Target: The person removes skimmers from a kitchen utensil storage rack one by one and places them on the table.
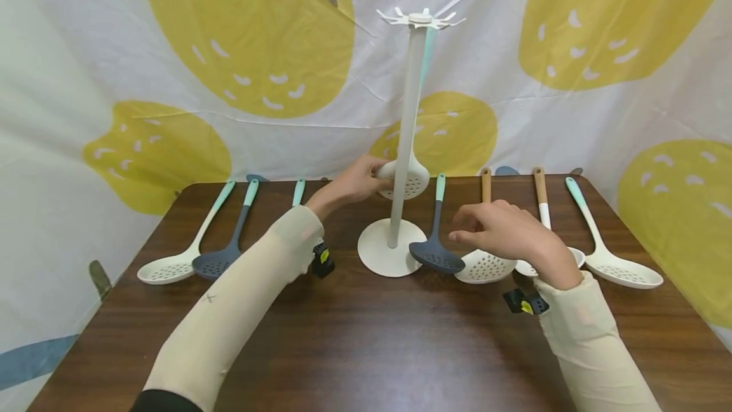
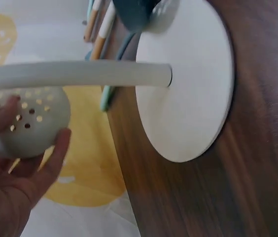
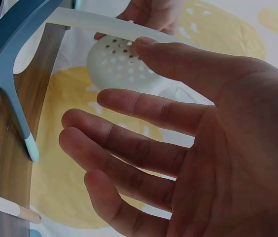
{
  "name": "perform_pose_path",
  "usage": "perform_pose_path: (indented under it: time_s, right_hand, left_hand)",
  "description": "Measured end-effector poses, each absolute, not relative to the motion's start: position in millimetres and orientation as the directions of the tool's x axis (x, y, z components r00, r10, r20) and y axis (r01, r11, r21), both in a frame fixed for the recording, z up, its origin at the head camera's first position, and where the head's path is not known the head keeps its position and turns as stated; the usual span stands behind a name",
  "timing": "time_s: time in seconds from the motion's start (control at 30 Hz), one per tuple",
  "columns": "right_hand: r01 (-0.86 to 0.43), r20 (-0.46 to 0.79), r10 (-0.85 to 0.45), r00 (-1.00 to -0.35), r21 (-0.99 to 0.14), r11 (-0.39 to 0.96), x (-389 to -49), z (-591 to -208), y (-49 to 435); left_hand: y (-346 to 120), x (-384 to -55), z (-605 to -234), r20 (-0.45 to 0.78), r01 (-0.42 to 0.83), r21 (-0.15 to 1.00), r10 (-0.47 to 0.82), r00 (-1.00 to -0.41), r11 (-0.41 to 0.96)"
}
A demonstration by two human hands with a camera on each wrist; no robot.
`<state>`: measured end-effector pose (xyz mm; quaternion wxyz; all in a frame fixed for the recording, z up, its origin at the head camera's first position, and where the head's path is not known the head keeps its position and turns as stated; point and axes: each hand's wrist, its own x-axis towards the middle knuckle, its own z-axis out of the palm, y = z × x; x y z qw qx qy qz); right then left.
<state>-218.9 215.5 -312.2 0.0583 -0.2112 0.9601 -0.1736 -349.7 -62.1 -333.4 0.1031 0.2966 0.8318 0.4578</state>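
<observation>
A white perforated skimmer hangs upright behind the pole of a white utensil stand, its teal handle reaching up to the hooked top. My left hand grips the skimmer's bowl from the left. In the left wrist view, thumb and fingers lie on opposite sides of the bowl. Holding nothing, my right hand hovers over the utensils right of the stand, its fingers loosely bent and spread in the right wrist view. Below it lie a white skimmer with a wooden handle and a dark grey skimmer.
Left on the brown table lie a white slotted spoon, a dark slotted one and a teal handle, partly behind my left arm. At right are a wooden-handled white utensil and another white slotted spoon.
</observation>
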Motion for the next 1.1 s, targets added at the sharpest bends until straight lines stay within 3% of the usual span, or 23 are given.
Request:
perform_pose_path:
  time_s: [0.27,0.43,0.6,0.83,1.1]
  right_hand:
    - [-0.379,-0.049,-0.422,-0.905,-0.355,0.855,-219.0,-312.2,217.9]
    - [-0.372,-0.062,-0.42,-0.905,-0.361,0.855,-219.2,-311.9,217.7]
    - [-0.376,-0.062,-0.425,-0.903,-0.362,0.853,-219.6,-311.1,216.2]
    - [-0.375,-0.068,-0.423,-0.904,-0.353,0.857,-218.8,-309.7,217.7]
    - [-0.37,-0.065,-0.416,-0.907,-0.347,0.862,-215.8,-309.2,218.6]
  left_hand:
    - [-78.1,-316.3,-334.9,0.272,0.519,0.649,0.467,-0.841,0.556]
    - [-86.1,-288.4,-338.1,0.398,0.579,0.464,0.427,-0.812,0.67]
    - [-94.5,-257.2,-345.3,0.434,0.56,0.303,0.412,-0.801,0.771]
    - [-104.2,-229.6,-362.9,0.428,0.492,0.239,0.364,-0.828,0.837]
    - [-111.9,-221.6,-370.1,0.468,0.48,0.197,0.348,-0.812,0.855]
